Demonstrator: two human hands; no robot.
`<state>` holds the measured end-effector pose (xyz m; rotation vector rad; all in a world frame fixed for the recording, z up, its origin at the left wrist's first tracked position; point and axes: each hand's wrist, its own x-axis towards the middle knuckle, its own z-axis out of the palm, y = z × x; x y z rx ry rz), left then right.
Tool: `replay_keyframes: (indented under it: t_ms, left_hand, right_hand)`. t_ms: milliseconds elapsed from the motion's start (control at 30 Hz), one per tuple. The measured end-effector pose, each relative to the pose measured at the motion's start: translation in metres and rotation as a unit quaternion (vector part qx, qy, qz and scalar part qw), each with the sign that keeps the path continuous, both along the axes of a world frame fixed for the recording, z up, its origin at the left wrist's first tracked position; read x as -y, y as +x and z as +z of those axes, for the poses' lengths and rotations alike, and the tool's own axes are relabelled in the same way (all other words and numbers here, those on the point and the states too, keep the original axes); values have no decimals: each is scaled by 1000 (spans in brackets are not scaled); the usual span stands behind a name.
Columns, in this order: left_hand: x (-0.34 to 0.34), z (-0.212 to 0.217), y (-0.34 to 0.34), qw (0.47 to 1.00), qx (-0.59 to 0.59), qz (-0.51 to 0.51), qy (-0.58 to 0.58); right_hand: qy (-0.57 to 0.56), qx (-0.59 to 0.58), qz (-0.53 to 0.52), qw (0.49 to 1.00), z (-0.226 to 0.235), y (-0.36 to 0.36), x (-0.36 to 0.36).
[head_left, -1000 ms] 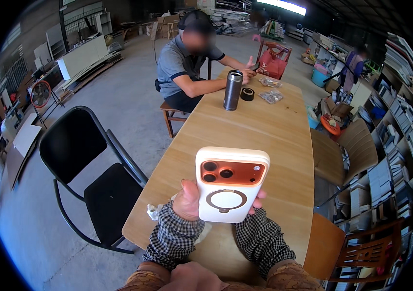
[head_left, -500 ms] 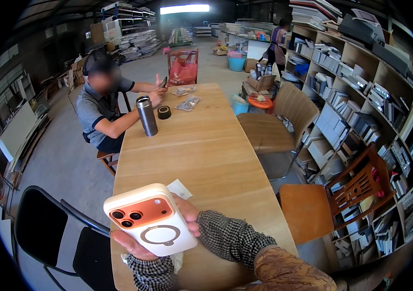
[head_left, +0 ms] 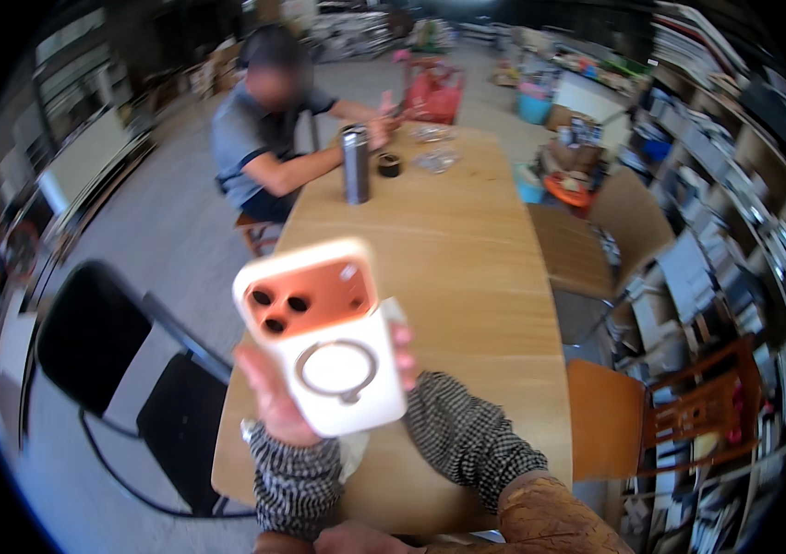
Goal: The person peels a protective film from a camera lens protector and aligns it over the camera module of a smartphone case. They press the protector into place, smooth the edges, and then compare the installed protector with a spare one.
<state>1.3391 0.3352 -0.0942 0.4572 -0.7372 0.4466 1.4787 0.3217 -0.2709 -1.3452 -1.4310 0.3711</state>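
Note:
A smartphone (head_left: 337,365) in a white case, with an orange camera panel and a dark ring on its back, is held up over the near part of the table. My left hand (head_left: 275,397) grips its lower left side. Fingertips of my right hand (head_left: 402,354) press along its right edge; the rest of that hand is hidden behind the phone. Black-and-white checked sleeve covers wrap both forearms. A pale scrap of paper (head_left: 391,312) shows beside the phone's upper right. Something white and crumpled (head_left: 352,454) lies by my left wrist.
On the wooden table (head_left: 467,277), a grey metal flask (head_left: 355,166), a black lid (head_left: 389,165) and clear plastic bags (head_left: 437,160) stand near a seated person (head_left: 268,138) holding a phone. Chairs flank both sides, among them a black one (head_left: 185,420). Packed shelves (head_left: 688,277) line the right.
The view has shifted, so the table and seated person appear farther right and higher. The smartphone has risen in the picture, standing more upright, still in both hands.

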Motion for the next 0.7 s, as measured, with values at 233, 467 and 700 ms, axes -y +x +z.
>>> replay_keyframes:
  t_ms: [233, 467, 700]
  left_hand:
    - [-33, -22, -21, 986, -80, 107, -98]
    - [-30, -1, -21, 992, -95, 68, -39]
    - [-36, -9, -23, 996, -67, 45, -33]
  right_hand:
    - [-32, -153, 16, 988, 25, -20, -7]
    - [-56, -438, 99, 892, 35, -21, -3]
    - [25, -620, 261, 739, 36, -22, -8]
